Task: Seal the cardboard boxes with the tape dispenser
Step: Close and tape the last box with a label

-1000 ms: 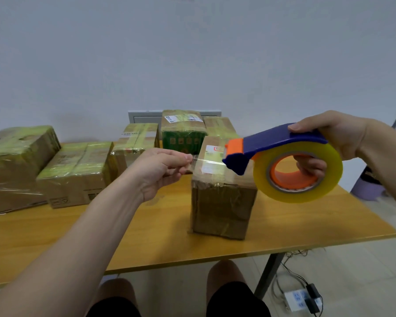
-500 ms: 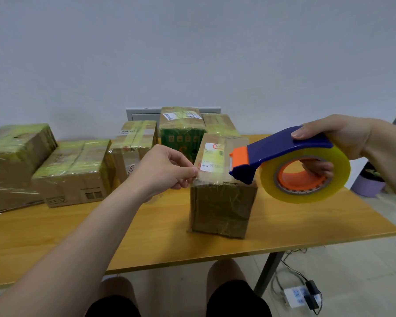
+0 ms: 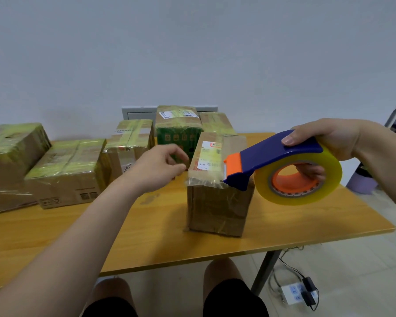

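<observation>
A small cardboard box (image 3: pixel 217 207) stands upright on the wooden table (image 3: pixel 146 239), with white labels on its top. My right hand (image 3: pixel 329 138) grips the tape dispenser (image 3: pixel 277 156), thumb on the blue handle and fingers through the orange core of the yellowish tape roll (image 3: pixel 306 179). The dispenser's orange blade end sits at the box's top front edge, and a clear strip of tape lies across that edge. My left hand (image 3: pixel 158 165) hovers just left of the box's upper corner. Its fingers are loosely curled and slightly apart, with no tape visible between them.
Several taped boxes sit behind and to the left: a large one (image 3: pixel 12 156), a flat one (image 3: pixel 69 172), one with a label (image 3: pixel 128 143) and a green-sided one (image 3: pixel 178 133). The table's right edge is close. A power strip and cables (image 3: pixel 300 291) lie on the floor.
Both hands lowered toward the box. The stretched tape came down onto its top front edge, the dispenser nose now touches the box, and my left fingers loosened from their pinch on the tape end.
</observation>
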The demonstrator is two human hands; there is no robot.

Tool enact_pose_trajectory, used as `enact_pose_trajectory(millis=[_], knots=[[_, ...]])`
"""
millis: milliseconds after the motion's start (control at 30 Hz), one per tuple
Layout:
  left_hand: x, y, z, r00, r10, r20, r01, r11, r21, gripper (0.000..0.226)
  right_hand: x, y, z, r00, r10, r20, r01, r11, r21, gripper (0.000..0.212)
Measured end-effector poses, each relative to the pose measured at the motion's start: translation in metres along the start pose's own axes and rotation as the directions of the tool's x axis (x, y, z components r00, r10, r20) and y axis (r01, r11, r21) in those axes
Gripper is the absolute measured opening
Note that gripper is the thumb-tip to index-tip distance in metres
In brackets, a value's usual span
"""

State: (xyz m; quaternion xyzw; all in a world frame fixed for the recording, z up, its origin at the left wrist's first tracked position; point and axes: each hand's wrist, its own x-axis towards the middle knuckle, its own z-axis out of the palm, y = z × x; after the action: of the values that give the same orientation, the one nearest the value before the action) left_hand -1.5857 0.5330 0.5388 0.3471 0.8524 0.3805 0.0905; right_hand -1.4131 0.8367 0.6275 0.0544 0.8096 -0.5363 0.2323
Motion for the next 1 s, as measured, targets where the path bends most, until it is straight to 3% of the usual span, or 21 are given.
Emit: enact_pose_trajectory(millis=[67,167,300,500,667,900,1000], knots=[[0.011,0.018,0.007,0.986,0.114,-0.124,-0.110,0.993,0.042,0.024,0.002,-0.001,0.001,1.000,0.008,0.000,-0.008,1.000,0.004,0.062],[0.027,0.044,0.029,0.983,0.166,-0.072,-0.169,0.985,-0.037,0.036,0.002,-0.001,0.002,1.000,0.021,-0.003,-0.021,1.000,-0.002,0.060],[0.042,0.046,0.059,0.990,0.114,0.079,-0.129,0.969,0.210,0.047,-0.001,0.004,0.002,0.998,0.040,-0.044,-0.040,0.999,0.010,0.068],[0.055,0.033,0.065,0.976,0.100,0.191,-0.174,0.888,0.425,0.057,-0.010,0.015,-0.002,0.996,0.076,-0.037,-0.073,0.995,0.066,0.061],[0.059,0.030,0.068,0.976,0.090,0.199,-0.178,0.857,0.483,0.067,-0.031,0.033,-0.008,0.985,0.127,-0.121,-0.116,0.989,0.094,0.060],[0.057,0.033,0.067,0.981,0.069,0.179,-0.151,0.854,0.498,0.113,-0.037,0.046,-0.005,0.987,0.139,-0.083,-0.122,0.976,0.182,0.072],[0.056,0.036,0.068,0.983,0.060,0.176,-0.145,0.841,0.521,0.121,-0.038,0.052,-0.005,0.983,0.162,-0.085,-0.140,0.966,0.218,0.075]])
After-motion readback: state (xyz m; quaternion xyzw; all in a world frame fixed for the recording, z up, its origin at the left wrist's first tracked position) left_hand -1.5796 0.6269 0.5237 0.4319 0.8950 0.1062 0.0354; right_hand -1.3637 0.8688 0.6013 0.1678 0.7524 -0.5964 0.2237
